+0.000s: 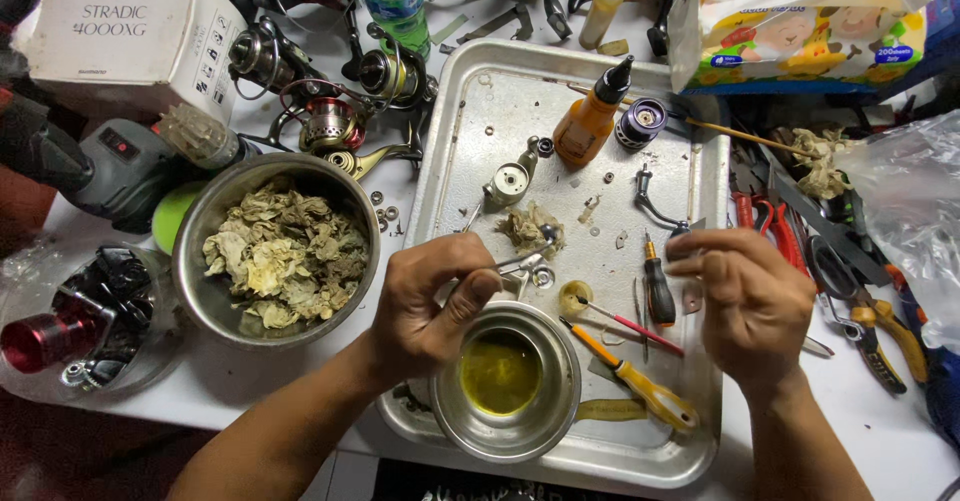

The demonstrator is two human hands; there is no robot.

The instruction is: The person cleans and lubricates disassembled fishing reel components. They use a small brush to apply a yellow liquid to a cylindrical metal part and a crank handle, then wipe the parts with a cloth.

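Note:
My left hand [435, 301] pinches a pair of thin metal tweezers [518, 260] that hold a small metal part [548, 232] just above a small steel bowl of yellow-green liquid [505, 376]. My right hand [745, 296] hovers over the right side of the steel tray [470, 121], fingers curled around a small dark piece that I can barely see. Between my hands lie a black-handled screwdriver [657, 291], a yellow-handled screwdriver [640, 381] and a thin red brush [625, 321]. A dirty tissue wad [530, 229] and a small reel part [510, 183] rest further back on the tray.
A large steel bowl of soiled tissues [280, 246] sits left of the tray. Several fishing reels [330, 111], a white box [125, 31] and a green bottle [395, 1] crowd the back left. An orange oil bottle [590, 121] stands on the tray. Pliers and cutters [860, 301] lie right.

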